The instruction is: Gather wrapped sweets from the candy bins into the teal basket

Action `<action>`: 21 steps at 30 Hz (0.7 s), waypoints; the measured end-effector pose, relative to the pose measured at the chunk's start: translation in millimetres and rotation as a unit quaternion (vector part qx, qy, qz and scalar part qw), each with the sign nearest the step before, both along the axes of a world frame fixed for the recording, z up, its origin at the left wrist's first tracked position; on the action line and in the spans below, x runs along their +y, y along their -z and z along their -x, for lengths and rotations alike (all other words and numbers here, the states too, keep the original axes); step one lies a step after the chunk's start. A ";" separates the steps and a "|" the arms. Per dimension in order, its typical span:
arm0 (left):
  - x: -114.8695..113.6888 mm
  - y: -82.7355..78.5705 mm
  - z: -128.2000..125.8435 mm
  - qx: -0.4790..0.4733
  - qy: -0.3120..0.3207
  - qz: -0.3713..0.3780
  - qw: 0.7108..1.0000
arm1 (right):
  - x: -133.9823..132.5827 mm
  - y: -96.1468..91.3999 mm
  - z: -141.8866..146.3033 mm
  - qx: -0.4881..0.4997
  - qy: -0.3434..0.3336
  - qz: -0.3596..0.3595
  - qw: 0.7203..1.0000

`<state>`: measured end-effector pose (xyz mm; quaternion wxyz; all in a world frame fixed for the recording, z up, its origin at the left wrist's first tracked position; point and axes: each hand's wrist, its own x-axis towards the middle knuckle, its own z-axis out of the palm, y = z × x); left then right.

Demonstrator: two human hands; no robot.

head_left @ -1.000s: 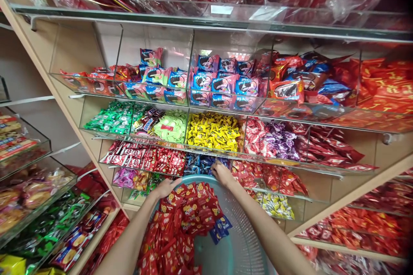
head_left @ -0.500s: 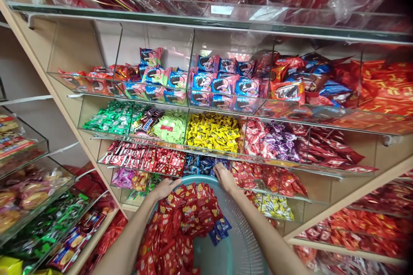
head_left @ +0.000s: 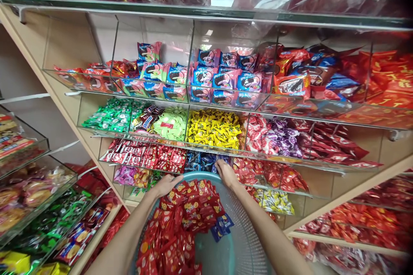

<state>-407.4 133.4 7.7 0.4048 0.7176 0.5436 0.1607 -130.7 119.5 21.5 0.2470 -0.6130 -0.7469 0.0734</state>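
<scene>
A large teal plastic basket (head_left: 243,219) is in front of me, below the shelves. Red snack packets (head_left: 171,240) fill its left and far side, and a few blue packets (head_left: 222,227) lie near its middle. My left hand (head_left: 167,184) is closed on the far left part of the rim, its thumb along the edge. At the far right rim my right hand (head_left: 226,172) is closed over the edge, fingers curled and partly hidden. Just beyond those fingers sits a shelf compartment of dark blue packets (head_left: 201,161).
Clear-fronted shelves hold yellow candies (head_left: 214,129), green candies (head_left: 108,115), blue-pink biscuit packs (head_left: 203,76) and red packets (head_left: 167,159). A glass shelf edge (head_left: 206,8) runs overhead. More stocked shelves stand at left (head_left: 35,206) and right (head_left: 351,219).
The view has shifted slightly, and the upper shelves appear a little higher. Both hands and the basket keep nearly the same places, and the packets in the basket look unchanged.
</scene>
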 end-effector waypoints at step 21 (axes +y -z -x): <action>-1.3 -0.6 7.8 0.013 -0.015 -0.017 1.000 | -70.6 -43.1 11.0 0.238 -0.064 -0.043 0.968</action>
